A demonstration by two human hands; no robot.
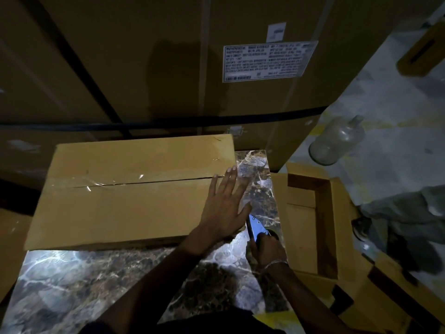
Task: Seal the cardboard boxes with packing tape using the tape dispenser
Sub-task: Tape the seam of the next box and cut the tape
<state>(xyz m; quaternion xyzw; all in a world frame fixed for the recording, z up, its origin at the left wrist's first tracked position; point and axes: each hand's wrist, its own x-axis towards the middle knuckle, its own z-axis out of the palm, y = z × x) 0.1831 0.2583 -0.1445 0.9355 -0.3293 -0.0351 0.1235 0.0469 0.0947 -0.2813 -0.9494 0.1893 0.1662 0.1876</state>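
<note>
Bare forearms; a thin silver bracelet (274, 263) circles the right wrist.

closed box (125, 203) on table (72, 285) | open box (310, 227) right | bottle (337, 143) behind

Label (269, 61) print blurred — tape dispenser (256, 226) mostly hidden.

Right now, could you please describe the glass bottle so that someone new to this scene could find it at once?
Start at the tall carton bearing the white printed label and go down past its right corner. There, on the pale floor beyond the open box, lies the glass bottle. It is the only clear, rounded thing among brown cardboard, tipped on its side.
</note>
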